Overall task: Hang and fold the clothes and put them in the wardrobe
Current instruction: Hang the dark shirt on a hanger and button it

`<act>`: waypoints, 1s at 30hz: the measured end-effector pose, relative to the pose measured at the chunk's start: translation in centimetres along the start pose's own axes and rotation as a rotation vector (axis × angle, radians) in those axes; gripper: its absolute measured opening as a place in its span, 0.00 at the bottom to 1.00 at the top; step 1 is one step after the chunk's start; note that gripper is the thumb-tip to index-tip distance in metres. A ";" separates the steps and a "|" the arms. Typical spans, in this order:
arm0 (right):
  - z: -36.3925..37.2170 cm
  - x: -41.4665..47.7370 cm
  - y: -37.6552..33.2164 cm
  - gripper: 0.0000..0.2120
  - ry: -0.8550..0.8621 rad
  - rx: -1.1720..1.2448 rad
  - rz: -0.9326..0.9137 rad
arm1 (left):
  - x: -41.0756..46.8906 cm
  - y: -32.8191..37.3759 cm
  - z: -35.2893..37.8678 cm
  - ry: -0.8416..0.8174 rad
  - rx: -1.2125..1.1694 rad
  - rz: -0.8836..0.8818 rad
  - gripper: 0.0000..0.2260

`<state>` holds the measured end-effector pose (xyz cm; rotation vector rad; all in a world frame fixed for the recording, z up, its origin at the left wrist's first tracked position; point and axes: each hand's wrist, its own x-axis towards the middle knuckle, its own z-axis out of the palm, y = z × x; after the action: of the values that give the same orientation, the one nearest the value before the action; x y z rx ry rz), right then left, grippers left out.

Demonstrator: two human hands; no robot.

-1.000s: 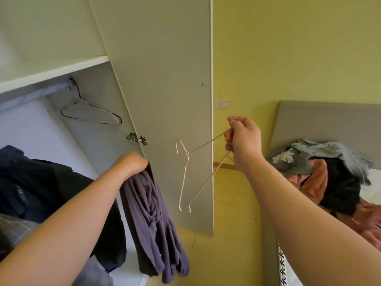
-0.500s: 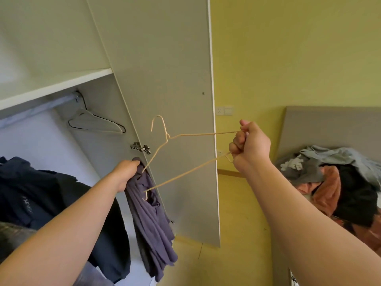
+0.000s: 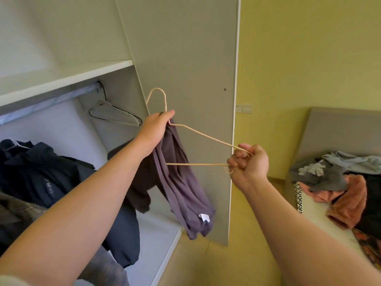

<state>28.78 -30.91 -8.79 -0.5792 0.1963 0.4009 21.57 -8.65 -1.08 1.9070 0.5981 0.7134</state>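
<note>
Purple garment (image 3: 181, 182) hangs from the left hand (image 3: 156, 129), whose fingers curl round its top and the neck of a beige wire hanger (image 3: 206, 137), in front of the open wardrobe door (image 3: 185, 58). The right hand (image 3: 250, 164) clenches the hanger's far corner. More clothes (image 3: 340, 182) lie heaped at far right.

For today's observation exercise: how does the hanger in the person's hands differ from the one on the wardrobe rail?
The beige hanger is thin wire; the rail hanger is dark-edged. The beige hanger is gripped by left hand and right hand; the rail hanger hangs bare. Both have hooks.
</note>
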 end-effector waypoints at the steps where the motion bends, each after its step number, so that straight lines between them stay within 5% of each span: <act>1: -0.4 0.1 0.5 0.11 -0.029 -0.015 0.042 | 0.2 0.2 -0.3 -0.009 0.127 0.067 0.17; 6: -2.8 0.7 1.8 0.17 -0.156 -0.276 0.284 | 0.8 1.4 -1.3 0.026 0.581 0.299 0.16; 9: -3.7 1.0 2.8 0.18 -0.207 -0.712 0.321 | 0.1 2.1 -1.5 -0.033 0.695 0.383 0.15; 18: -0.7 -0.2 6.5 0.14 -0.431 -1.431 -0.047 | -2.0 3.6 -1.2 -0.152 0.797 0.600 0.09; 22: -1.8 -0.2 6.2 0.06 -0.499 -1.514 -0.026 | -2.0 3.4 -1.9 -0.176 0.800 0.599 0.08; 30: -3.4 0.4 5.1 0.08 -0.325 -1.897 -0.434 | -1.5 1.8 -2.6 -0.219 0.909 0.572 0.09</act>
<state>26.77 -28.86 -14.19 -2.3352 -0.7413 0.1377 18.84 -8.79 1.15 3.0267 0.2254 0.6040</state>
